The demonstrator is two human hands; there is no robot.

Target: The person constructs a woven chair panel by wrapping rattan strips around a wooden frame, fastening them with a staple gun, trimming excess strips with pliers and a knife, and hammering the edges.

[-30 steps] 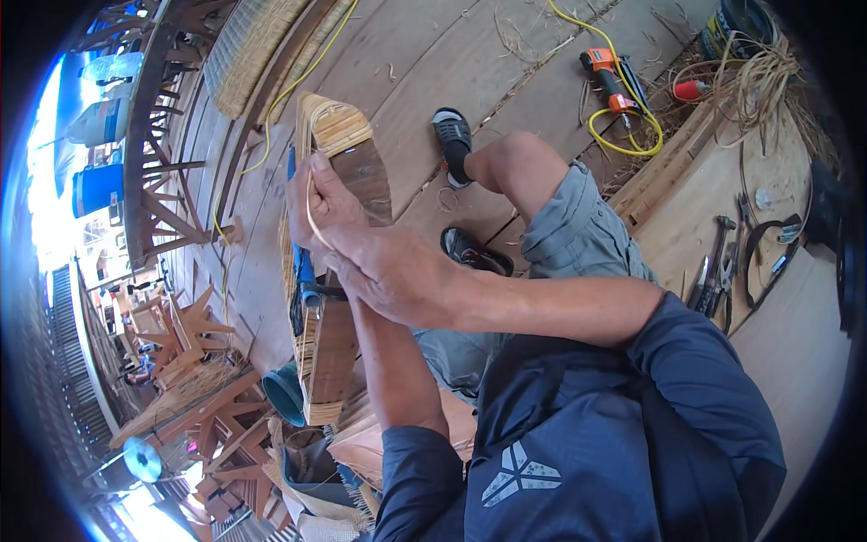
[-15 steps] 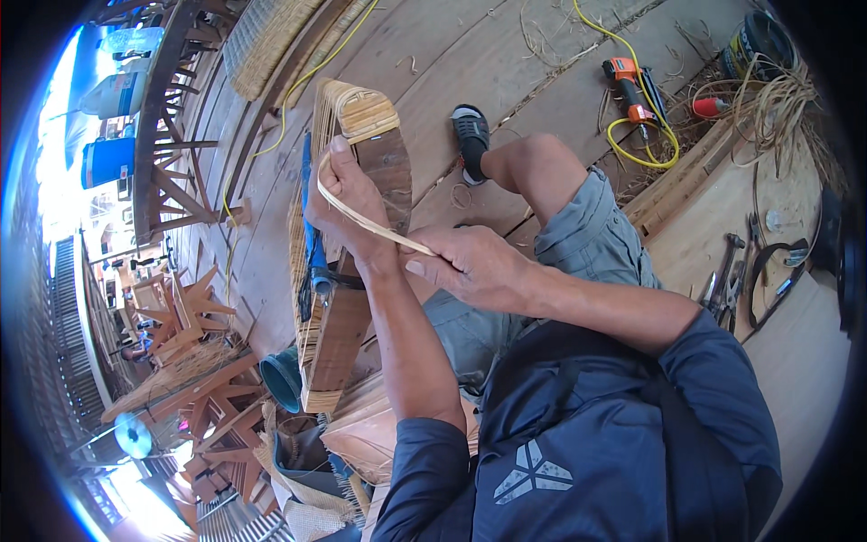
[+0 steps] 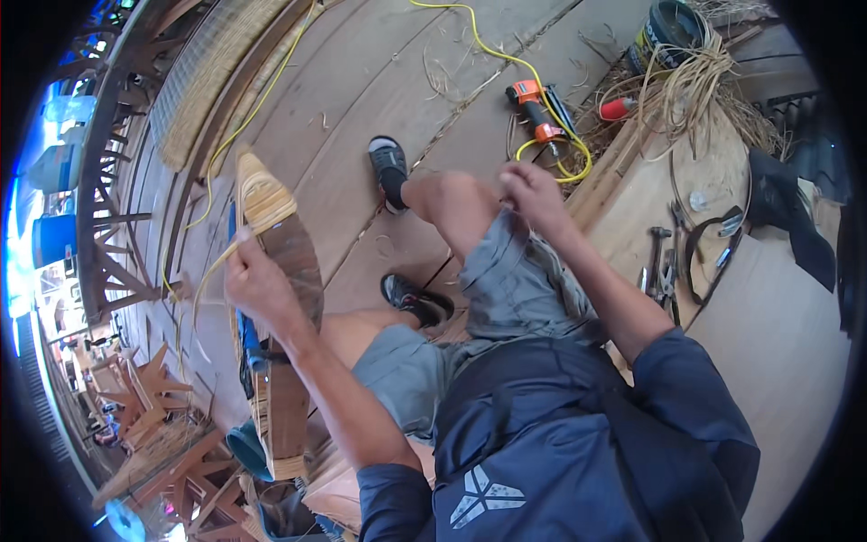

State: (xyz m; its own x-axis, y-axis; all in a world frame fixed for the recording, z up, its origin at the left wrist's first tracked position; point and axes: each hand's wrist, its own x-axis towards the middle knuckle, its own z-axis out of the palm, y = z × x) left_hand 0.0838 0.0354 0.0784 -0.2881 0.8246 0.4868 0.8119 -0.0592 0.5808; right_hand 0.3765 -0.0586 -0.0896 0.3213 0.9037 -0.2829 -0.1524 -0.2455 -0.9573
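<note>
My left hand (image 3: pixel 264 287) grips a pale rattan strip (image 3: pixel 217 264) against a long wooden piece (image 3: pixel 302 271) with a rounded end of banded rattan (image 3: pixel 266 194). A blue and dark clamp-like object (image 3: pixel 256 359) is attached along the piece's left side, partly hidden behind that arm. My right hand (image 3: pixel 535 197) is raised by my right knee, fingers curled; it is blurred, and whatever it may hold is too small to make out.
An orange nail gun (image 3: pixel 533 108) with a yellow hose lies ahead right, near a dark bucket (image 3: pixel 666 34) and loose strips (image 3: pixel 677 86). Hand tools (image 3: pixel 659 266) lie at my right. A bench (image 3: pixel 104 208) with containers and stacked wooden star-shaped frames (image 3: pixel 144 393) stand left.
My right hand has left the strip and my left hand and moved up and right toward my knee. My left hand and the piece appear lower left in the view, which has shifted.
</note>
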